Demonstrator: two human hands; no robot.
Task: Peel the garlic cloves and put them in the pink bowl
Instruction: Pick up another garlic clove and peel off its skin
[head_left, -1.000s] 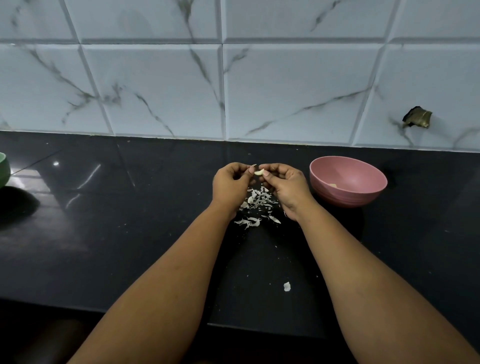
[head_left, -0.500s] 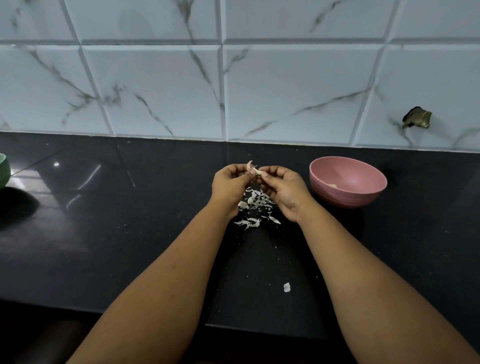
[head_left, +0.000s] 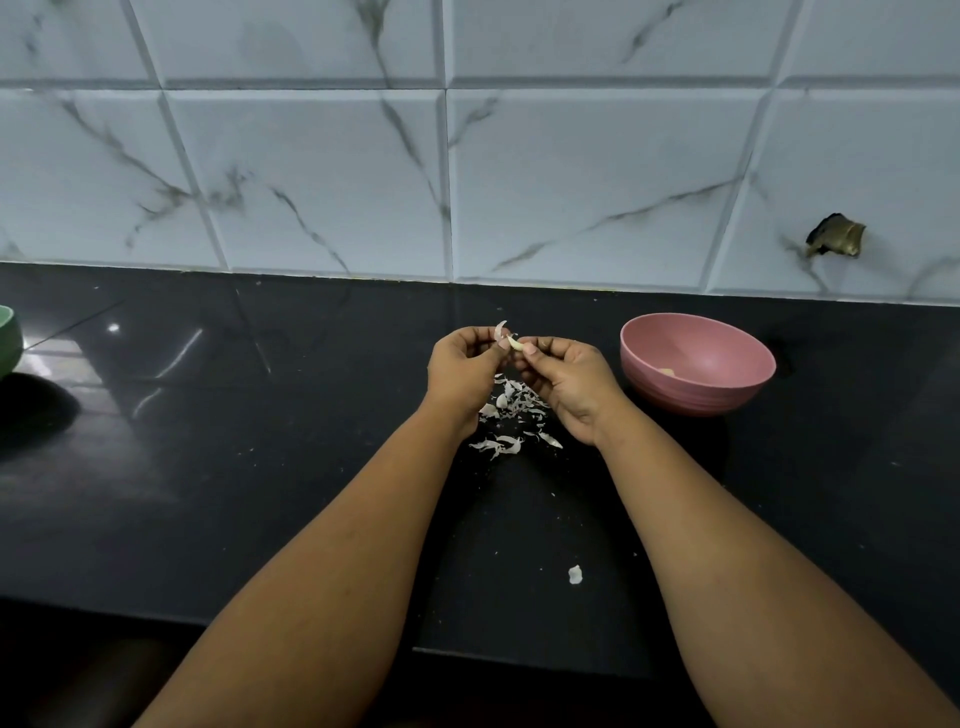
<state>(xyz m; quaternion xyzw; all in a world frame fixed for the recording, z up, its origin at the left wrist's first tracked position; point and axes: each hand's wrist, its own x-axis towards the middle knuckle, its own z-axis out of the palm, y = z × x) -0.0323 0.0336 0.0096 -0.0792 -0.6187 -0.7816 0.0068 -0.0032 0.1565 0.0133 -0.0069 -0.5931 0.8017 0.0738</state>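
Over the black counter, both hands meet around one pale garlic clove (head_left: 514, 343). My right hand (head_left: 563, 382) pinches the clove between thumb and fingers. My left hand (head_left: 462, 369) pinches a curl of papery skin (head_left: 500, 329) that sticks up from the clove. Below the hands lies a heap of peeled skins (head_left: 511, 410). The pink bowl (head_left: 696, 387) stands just right of my right hand, with a pale garlic piece (head_left: 666, 371) on its bottom.
A small white scrap (head_left: 575, 574) lies near the counter's front edge (head_left: 519, 654). A green bowl (head_left: 9, 340) shows at the far left edge. The marble tiled wall (head_left: 467, 182) rises behind the counter, with a brass fitting (head_left: 836, 236) at right.
A strip of skin has been pulled up off the clove by my left hand. Both hands stay in the same spot over the skins.
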